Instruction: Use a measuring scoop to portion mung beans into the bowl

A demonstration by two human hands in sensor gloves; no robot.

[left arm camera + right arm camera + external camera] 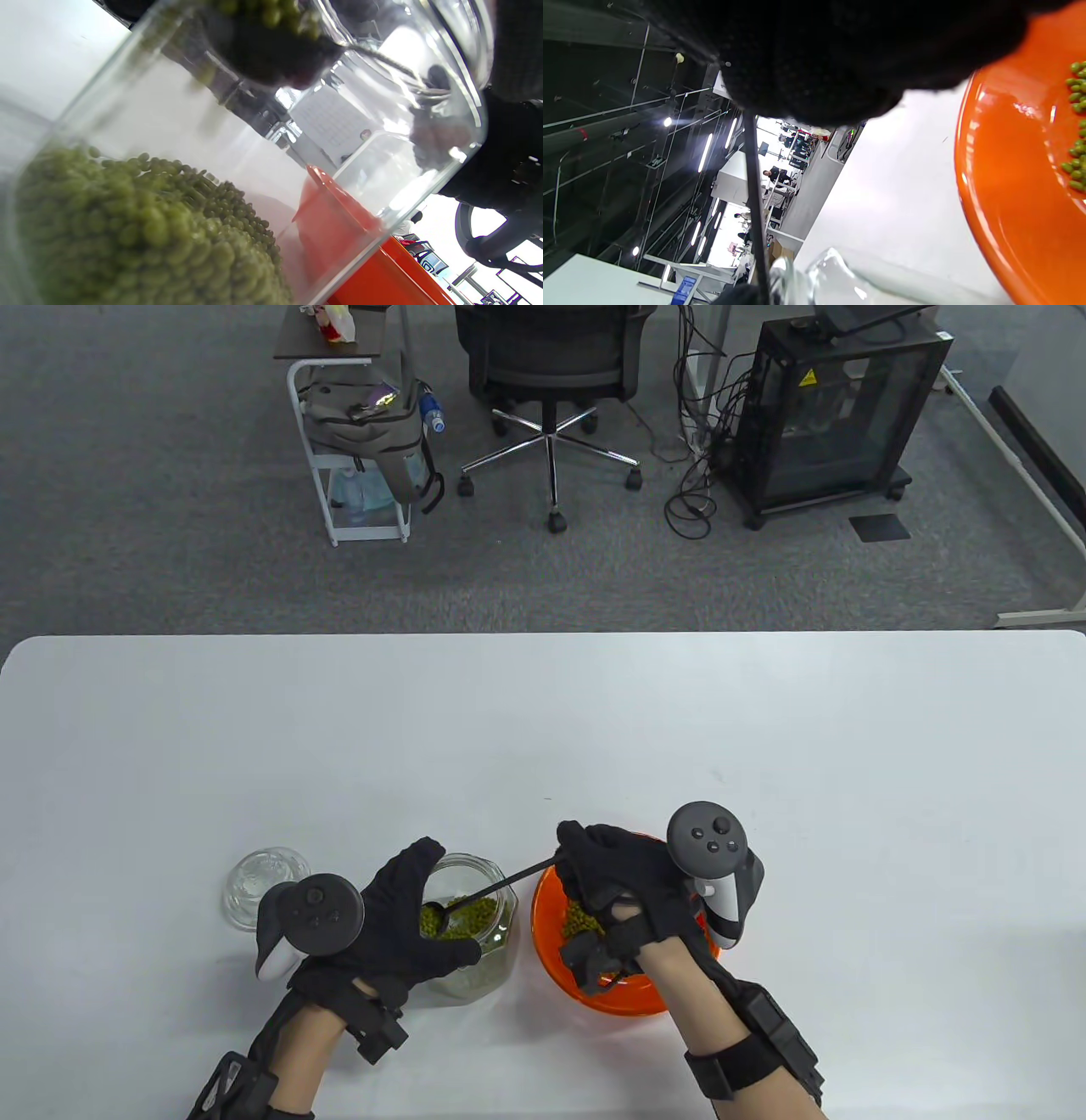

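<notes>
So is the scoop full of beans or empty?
Full: the scoop inside the jar carries a heap of green mung beans.

overhead table view, close wrist views sharing jar

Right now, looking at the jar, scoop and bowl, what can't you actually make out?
- Table view: the right hand hides the scoop handle's end and much of the orange bowl.
- Table view: the left hand covers the jar wall it holds.
- Right wrist view: the glove blocks the top; the scoop's head is cut off below.
- Left wrist view: the scoop's underside is blurred; how full it is stays unclear.
</notes>
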